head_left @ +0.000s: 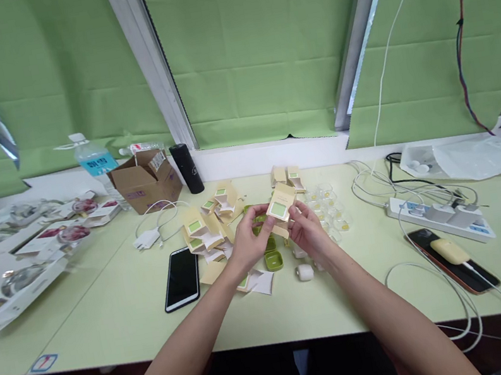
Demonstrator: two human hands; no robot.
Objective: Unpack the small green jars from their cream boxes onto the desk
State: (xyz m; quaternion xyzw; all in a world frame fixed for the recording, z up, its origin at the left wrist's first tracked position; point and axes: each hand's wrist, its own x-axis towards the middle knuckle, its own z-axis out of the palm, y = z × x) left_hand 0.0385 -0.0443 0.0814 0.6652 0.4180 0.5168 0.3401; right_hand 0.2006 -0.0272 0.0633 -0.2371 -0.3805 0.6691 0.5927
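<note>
Both hands meet over the middle of the pale green table. My left hand and my right hand pinch a small cream cardboard box with a green square window, held tilted above the table. Under the hands lie small green cases and a white round cap. A heap of matching cream boxes lies just left of the hands. Several clear little cups sit to the right.
A black phone lies left of the heap, a white charger behind it. A brown carton, water bottle and black flask stand at the back. A power strip, cables and a phone lie right. White packages lie far left.
</note>
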